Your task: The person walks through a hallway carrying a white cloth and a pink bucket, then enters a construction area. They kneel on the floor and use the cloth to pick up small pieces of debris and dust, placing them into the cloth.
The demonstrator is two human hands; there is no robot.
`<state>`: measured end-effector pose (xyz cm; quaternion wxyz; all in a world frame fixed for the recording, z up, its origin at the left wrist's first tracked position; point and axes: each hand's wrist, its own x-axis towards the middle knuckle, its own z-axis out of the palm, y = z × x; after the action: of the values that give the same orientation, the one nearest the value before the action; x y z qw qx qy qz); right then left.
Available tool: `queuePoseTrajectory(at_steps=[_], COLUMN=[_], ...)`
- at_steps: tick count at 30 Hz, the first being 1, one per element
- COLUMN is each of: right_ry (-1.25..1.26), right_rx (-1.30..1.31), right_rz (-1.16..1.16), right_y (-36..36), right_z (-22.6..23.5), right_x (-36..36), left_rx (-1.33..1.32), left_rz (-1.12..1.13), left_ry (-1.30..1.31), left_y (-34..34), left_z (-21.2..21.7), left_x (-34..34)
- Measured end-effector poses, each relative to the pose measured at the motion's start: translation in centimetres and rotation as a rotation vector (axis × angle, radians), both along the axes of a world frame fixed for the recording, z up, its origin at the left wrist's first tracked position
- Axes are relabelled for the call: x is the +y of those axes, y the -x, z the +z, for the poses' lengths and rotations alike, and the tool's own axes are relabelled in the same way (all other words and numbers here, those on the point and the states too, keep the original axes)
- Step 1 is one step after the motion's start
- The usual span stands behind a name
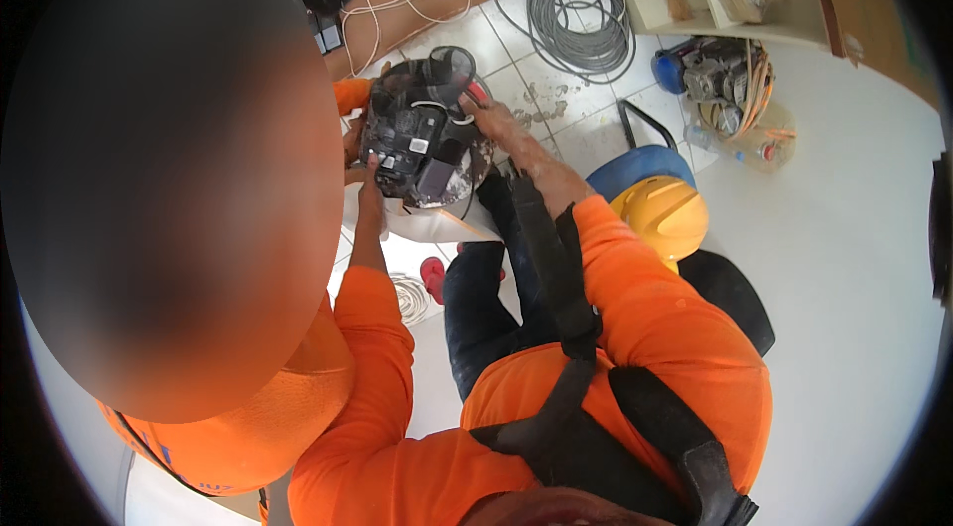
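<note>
while left hand (371,185) and right hand (486,117) touch black gear (409,147), grip unclear (partly hidden)

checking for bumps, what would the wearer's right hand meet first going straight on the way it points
The right hand would likely meet the bulky black plastic equipment first; they seem to touch, though depth is unclear.

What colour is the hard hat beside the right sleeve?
The hard hat is yellow; it shows best in the head view.
</note>
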<state>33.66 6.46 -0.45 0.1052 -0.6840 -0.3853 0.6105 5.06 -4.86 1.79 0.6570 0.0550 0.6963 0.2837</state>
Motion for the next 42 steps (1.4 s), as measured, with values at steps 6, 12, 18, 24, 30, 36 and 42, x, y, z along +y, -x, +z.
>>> queuePoseTrajectory(at_steps=[6,12,18,24,30,36,42], right_ry=[-0.004,0.123,0.098,0.106,0.153,0.224,0.202], right_rx=[-0.075,-0.145,-0.121,-0.014,-0.087,-0.155,-0.074], right_rz=[0.211,0.268,0.231,0.086,0.089,0.118,0.483], right_y=[0.9,0.9,0.8,-0.1,2.1,2.1,-0.2], right_z=[-0.2,1.5,1.0,-2.0,3.7,6.2,2.6], right_x=[0.3,0.6,0.5,-1.9,-1.2,-1.2,-1.1], left_rx=[-0.164,-0.011,-0.091,-0.355,0.046,0.171,0.571], left_rz=[-0.058,-0.137,-0.118,-0.009,-0.057,-0.313,-0.441], left_ry=[-0.037,0.014,-0.024,0.107,-0.142,-0.219,-0.429], left_y=[1.5,0.5,1.2,2.6,2.3,0.6,-0.3], left_z=[-0.2,1.3,0.0,1.2,-8.9,-3.3,1.5], left_x=[-0.8,-0.9,-1.0,1.1,-3.4,-2.5,-2.9])
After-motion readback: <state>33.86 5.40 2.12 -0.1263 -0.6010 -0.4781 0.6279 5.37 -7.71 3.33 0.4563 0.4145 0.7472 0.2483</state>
